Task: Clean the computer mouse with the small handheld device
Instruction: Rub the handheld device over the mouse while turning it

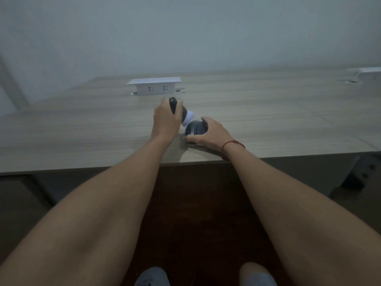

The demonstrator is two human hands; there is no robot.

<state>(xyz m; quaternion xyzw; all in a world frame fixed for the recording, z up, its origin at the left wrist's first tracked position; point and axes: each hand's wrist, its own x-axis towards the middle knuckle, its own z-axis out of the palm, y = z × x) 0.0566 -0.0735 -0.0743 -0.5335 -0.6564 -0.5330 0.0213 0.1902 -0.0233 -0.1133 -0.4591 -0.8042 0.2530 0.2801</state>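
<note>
- The person stands at a pale wood-grain desk (82, 131), both bare forearms stretched out over its near edge; the light is dim and the picture is soft
- The left hand (167, 118) is closed in a fist round a small dark handheld device (177, 108); its rounded black top sticks out above the knuckles, and its body slants down and to the right
- The device ends in a white head (188, 118); that head sits just beside the upper left edge of the mouse, though whether it actually touches I cannot tell
- The black computer mouse (195, 129) lies on the desk near the front edge, just right of the left hand
- The right hand (212, 133) is curled loosely over the mouse from the right; the fingers wrap its far side and the thumb presses its near side, so the mouse is pinned in place
- A thin red string (233, 143) circles the right wrist
- Farther back on the desk, well apart from the hands, a white socket box (154, 86) stands raised; a second white unit (369, 72) shows at the far right edge
- Behind the desk is a plain pale wall (185, 27)
</note>
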